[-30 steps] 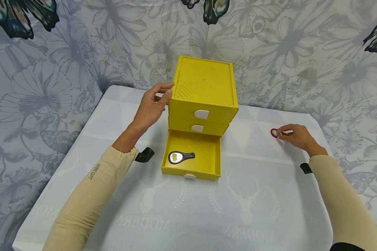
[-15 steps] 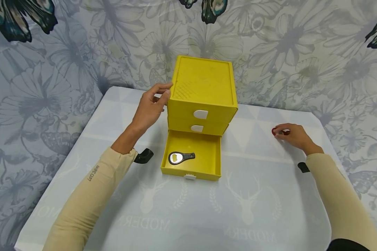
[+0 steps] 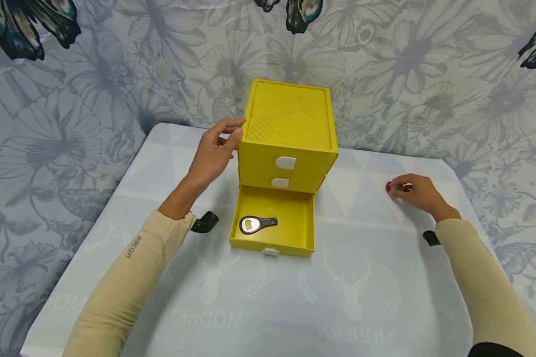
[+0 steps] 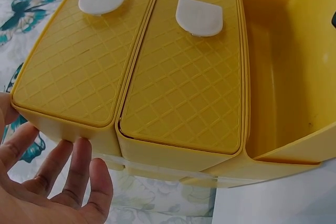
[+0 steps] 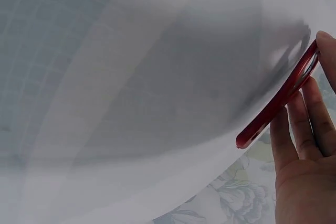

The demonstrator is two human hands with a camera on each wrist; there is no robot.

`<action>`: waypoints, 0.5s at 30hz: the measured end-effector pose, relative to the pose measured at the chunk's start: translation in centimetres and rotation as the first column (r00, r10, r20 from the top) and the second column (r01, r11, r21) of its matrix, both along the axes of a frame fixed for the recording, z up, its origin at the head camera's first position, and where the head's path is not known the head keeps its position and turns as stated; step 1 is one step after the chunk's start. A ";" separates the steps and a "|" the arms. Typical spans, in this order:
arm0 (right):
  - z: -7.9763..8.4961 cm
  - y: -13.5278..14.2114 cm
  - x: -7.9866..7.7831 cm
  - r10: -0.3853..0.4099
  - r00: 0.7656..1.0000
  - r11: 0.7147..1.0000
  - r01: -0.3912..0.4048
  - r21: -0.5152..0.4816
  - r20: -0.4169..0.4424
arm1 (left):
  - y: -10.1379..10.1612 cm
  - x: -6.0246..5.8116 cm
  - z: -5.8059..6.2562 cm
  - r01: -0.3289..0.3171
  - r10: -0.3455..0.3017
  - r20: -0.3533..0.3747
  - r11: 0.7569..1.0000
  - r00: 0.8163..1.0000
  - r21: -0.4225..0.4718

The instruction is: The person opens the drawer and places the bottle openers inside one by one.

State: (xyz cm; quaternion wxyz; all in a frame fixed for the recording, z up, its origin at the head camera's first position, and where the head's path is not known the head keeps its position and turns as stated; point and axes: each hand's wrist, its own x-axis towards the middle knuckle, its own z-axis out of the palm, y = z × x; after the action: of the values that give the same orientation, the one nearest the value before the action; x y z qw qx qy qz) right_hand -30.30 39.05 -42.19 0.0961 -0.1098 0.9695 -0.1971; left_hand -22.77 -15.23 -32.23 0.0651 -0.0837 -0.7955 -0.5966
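Note:
A yellow cabinet (image 3: 290,116) with white drawer tabs stands on the table, its bottom drawer (image 3: 290,218) pulled out. Inside that drawer lies a black-and-silver bottle opener (image 3: 258,224). My left hand (image 3: 210,153) touches the cabinet's left side near the top; in the left wrist view its fingertips (image 4: 79,148) rest against the yellow side wall, fingers spread. Far to the right, my right hand (image 3: 417,192) pinches a red bottle opener (image 5: 275,103) between thumb and fingers. The right wrist view shows it tilted edge-on, close over the table; contact there is hard to judge.
A white patterned cloth covers the table (image 3: 353,277), with the cabinet near its back edge. Behind rises a wall (image 3: 397,74) of floral fabric. The two upper drawers look closed. A black wrist mount (image 3: 205,221) sticks out by the left cuff.
My right hand has tipped the red bottle opener up from a flatter pose, its fingers drawing closer round it. The left hand keeps its place on the cabinet.

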 end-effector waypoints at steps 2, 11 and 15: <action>0.1 -0.1 0.1 0.003 1.000 1.000 -0.003 -0.005 -0.006 | 0.0 0.0 0.0 -0.001 0.001 -0.001 1.000 1.000 0.000; 0.7 -0.4 0.5 0.014 1.000 1.000 -0.014 0.001 -0.020 | 0.0 0.0 0.0 0.000 -0.001 -0.011 1.000 1.000 -0.004; 1.0 -0.9 0.6 0.022 0.999 1.000 -0.022 0.001 -0.048 | 0.0 0.0 0.1 0.000 0.000 -0.011 1.000 1.000 -0.002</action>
State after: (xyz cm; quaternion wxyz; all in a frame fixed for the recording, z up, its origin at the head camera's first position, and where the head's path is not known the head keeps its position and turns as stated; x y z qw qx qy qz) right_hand -29.73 38.13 -41.17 0.0752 -0.1252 0.9702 -0.1933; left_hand -22.74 -15.22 -32.13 0.0694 -0.0870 -0.7959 -0.5951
